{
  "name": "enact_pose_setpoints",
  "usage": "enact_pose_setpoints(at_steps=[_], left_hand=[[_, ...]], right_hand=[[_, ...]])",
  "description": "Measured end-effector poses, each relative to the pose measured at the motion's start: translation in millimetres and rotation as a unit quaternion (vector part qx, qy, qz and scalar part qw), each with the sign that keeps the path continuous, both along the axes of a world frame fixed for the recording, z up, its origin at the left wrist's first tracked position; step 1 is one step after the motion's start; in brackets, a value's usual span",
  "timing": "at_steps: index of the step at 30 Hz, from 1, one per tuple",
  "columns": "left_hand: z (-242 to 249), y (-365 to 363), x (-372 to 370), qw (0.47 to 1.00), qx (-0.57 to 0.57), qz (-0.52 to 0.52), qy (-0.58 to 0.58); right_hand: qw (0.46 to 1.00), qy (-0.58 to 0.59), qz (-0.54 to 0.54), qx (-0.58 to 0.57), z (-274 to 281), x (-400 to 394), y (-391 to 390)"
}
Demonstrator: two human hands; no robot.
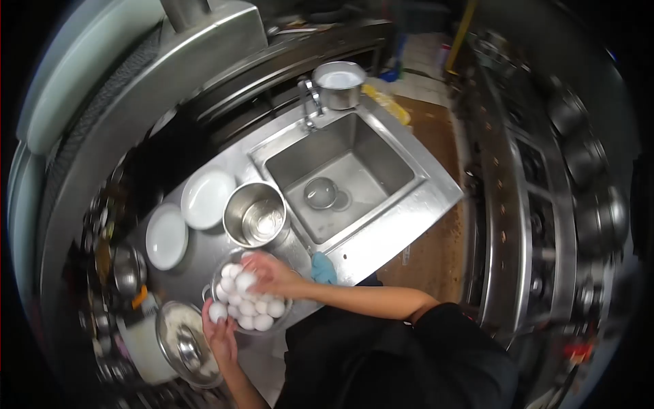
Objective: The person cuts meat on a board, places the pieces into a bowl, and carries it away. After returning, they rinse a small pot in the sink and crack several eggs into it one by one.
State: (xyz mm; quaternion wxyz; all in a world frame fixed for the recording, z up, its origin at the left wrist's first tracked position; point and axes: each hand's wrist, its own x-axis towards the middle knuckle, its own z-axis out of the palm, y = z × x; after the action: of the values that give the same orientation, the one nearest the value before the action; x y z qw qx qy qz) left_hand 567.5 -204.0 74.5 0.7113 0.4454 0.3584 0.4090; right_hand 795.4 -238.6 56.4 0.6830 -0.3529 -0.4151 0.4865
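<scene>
White eggs (262, 322) fill a round metal bowl (287, 317) on the steel counter. My left hand (219, 335) is at the bowl's left side, its fingers closed round an egg (218, 312). My right hand (267, 274) reaches over the bowl from the right, blurred, with its fingers around a white egg (246, 281). Just behind the bowl stands a tall metal pot (255, 214), its inside shiny.
Two white plates (167, 236) (208, 198) lie left of the pot. A sink (340, 177) holds a small round item. Near its front edge is a blue cloth (323, 268). A bowl of white contents (178, 320) stands front left; another pot (338, 85) is behind the sink.
</scene>
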Motion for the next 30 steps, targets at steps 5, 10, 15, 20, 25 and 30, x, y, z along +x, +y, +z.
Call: enact_pose_setpoints(at_steps=[5,10,15,20,25,30], left_hand=[[24,-64,102,0.993,0.003,0.044,0.108],[18,-116,142,0.991,-0.123,0.052,0.029],[-54,-160,138,0.943,-0.194,-0.045,0.267],[-83,-137,175,0.896,0.038,0.005,0.443],[-140,-108,193,0.901,0.056,-0.039,0.43],[-101,-129,137,0.957,-0.083,-0.084,0.267]], right_hand=[[0.94,0.26,0.07,-0.208,-18,120,-33],[0.919,0.039,0.123,-0.372,-51,184,11],[0.86,-0.174,0.224,-0.425,-56,177,88],[0.787,-0.261,0.303,-0.469,-55,161,114],[0.84,-0.111,0.133,-0.514,-48,192,57],[0.831,-0.17,0.138,-0.511,-20,262,-61]])
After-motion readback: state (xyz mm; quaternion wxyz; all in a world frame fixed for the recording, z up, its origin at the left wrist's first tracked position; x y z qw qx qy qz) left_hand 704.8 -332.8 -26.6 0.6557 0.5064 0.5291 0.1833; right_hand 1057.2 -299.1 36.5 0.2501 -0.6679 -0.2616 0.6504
